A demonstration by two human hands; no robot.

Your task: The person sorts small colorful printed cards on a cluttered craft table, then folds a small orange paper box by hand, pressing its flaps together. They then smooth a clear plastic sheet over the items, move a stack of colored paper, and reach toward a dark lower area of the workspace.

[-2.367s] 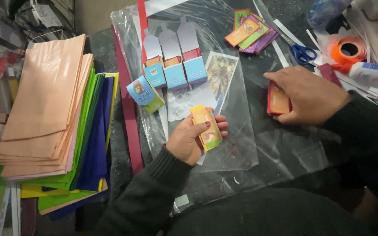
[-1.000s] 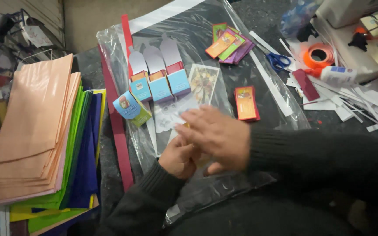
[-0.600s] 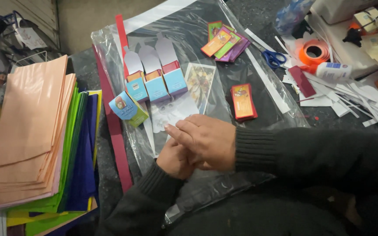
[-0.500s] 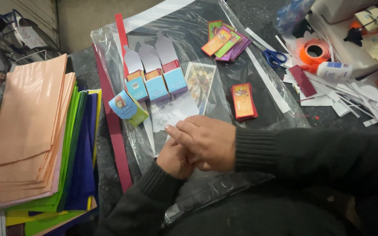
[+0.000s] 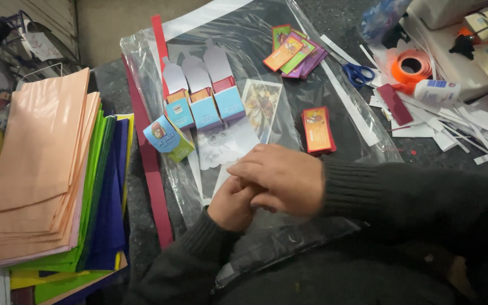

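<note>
Your right hand (image 5: 280,179) covers your left hand (image 5: 234,203) over the clear plastic sheet (image 5: 334,141) — fingers curled, contents hidden, can't tell grip. Red card stack (image 5: 318,130) just beyond; three open blue boxes (image 5: 204,104) upper left.

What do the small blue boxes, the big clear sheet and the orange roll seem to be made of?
The small blue boxes look like thin printed card: flat folded flaps stand open. The clear sheet looks like glossy soft plastic, creased and reflecting light. The orange roll seems to be tape or ribbon, possibly plastic; its look leaves this open.
</note>
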